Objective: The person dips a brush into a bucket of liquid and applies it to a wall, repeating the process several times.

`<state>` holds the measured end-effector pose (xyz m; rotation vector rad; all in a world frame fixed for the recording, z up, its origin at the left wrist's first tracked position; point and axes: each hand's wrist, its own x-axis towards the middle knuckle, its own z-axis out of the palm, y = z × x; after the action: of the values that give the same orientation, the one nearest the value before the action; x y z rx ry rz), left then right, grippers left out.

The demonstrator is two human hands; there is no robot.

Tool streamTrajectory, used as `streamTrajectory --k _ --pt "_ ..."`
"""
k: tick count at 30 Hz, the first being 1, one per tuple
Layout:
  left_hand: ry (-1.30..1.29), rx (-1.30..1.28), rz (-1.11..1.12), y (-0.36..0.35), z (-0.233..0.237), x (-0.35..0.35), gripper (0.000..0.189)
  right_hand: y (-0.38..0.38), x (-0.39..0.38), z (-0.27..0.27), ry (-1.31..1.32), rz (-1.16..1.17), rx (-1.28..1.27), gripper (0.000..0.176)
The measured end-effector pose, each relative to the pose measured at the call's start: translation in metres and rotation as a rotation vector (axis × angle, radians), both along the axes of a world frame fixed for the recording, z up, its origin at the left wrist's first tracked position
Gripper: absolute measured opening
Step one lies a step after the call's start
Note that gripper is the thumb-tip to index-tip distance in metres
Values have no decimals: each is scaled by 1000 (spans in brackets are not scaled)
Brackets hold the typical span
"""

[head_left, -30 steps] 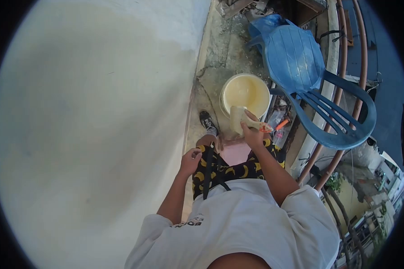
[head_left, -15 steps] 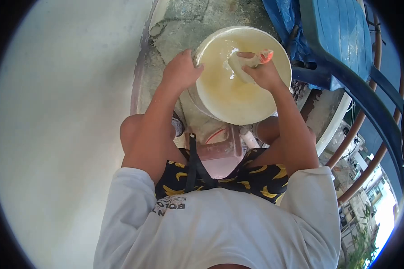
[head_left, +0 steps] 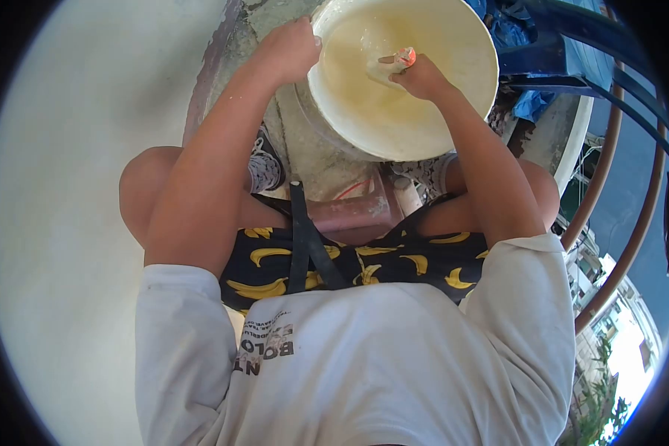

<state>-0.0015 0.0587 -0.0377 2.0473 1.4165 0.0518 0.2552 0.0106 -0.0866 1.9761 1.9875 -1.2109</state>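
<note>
A large white bucket (head_left: 472, 82) stands tilted toward me, holding a pale yellowish liquid (head_left: 349, 78). My left hand (head_left: 290, 50) is closed on the left side of its rim. Inside the bucket, my right hand (head_left: 424, 76) grips a whitish, coated paintbrush (head_left: 404, 57) by its handle, which has an orange end. The brush's lower part is in the liquid and hard to make out.
A pinkish plastic container (head_left: 349, 215) sits between my feet. At the upper right are a blue chair (head_left: 543, 63) and a blue plastic sheet (head_left: 531, 104). Brown railings (head_left: 621, 279) run along the right, and a pale wall (head_left: 89, 186) fills the left.
The view has shifted, so the bucket and hands appear higher. The paintbrush has moved left within the bucket and sits deeper in the liquid. My left hand stays on the rim.
</note>
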Motion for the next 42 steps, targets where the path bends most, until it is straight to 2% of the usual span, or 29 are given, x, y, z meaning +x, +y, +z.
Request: streamTrajectory --k 4,6,9,14,32,42 --pt "-48 33 -12 -18 5 6 38 -11 3 -30 29 -2 67 37" --pt "1 34 -107 -23 7 7 43 -13 4 -45 -41 -30 -21 38" --pt "7 -4 -81 -31 9 9 48 -20 7 -65 -24 -152 -41 38" --pt "17 26 -110 -48 16 12 51 -29 14 -96 46 -155 -20 36" --pt "5 2 -81 -57 17 13 53 -41 20 -130 171 -223 2 33" --pt "-8 8 -68 -56 19 13 54 -47 18 -125 186 -250 -9 34"
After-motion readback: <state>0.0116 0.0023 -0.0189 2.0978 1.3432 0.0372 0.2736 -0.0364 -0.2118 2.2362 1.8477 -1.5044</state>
